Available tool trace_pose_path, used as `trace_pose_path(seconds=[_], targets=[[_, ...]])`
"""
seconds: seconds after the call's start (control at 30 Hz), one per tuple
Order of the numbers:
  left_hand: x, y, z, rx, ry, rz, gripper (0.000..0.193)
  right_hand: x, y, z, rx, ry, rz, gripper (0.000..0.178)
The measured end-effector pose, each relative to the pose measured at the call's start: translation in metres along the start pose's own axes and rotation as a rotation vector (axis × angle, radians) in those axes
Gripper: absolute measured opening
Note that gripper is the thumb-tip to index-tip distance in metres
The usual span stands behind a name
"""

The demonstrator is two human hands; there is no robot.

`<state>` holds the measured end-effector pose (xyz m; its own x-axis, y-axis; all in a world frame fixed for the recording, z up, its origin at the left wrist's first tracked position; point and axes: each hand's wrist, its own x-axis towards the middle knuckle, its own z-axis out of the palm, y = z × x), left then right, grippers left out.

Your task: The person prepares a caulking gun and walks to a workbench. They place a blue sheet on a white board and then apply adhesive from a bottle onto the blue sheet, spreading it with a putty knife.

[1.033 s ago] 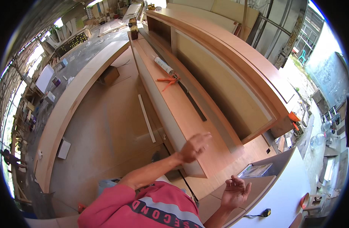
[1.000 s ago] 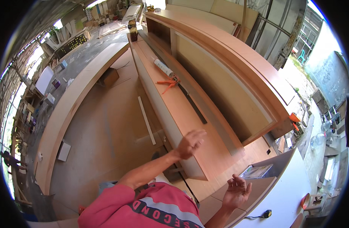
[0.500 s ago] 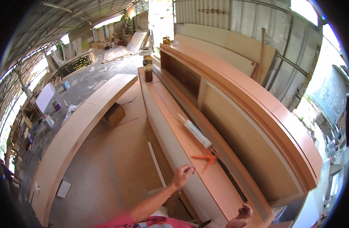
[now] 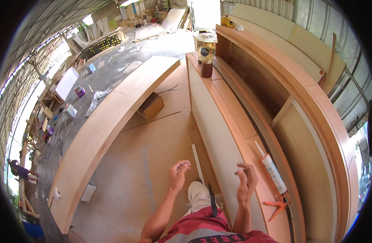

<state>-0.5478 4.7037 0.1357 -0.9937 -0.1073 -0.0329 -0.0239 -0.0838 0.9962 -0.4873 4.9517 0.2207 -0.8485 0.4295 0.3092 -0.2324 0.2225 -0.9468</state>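
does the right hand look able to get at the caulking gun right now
Probably yes: the right hand looks empty, the caulking gun lies nearby on the wooden ledge, and nothing visible blocks the way.

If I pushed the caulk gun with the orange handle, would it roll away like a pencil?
Probably not: the caulk gun has a round tube, but its orange handle sticks out and would likely stop it. It seems stiff, since the tube lies straight. The thin nozzle might bend if knocked.

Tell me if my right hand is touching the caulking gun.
Apart. The head view shows a strip of bare wooden surface between your right hand and the caulking gun.
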Motion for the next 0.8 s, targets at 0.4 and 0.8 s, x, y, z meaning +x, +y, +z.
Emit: trace_pose_path(seconds=[0.4, 0.8], targets=[[0.350, 0.082, -0.008, 0.185, -0.043, 0.194, 0.038, 0.320, -0.018, 0.235, -0.533, 0.351, -0.621, 0.041], [0.635, 0.100, 0.143, 0.418, -0.492, 0.411, 0.116, 0.542, -0.007, 0.368, -1.281, 0.310, -0.570, 0.068]])
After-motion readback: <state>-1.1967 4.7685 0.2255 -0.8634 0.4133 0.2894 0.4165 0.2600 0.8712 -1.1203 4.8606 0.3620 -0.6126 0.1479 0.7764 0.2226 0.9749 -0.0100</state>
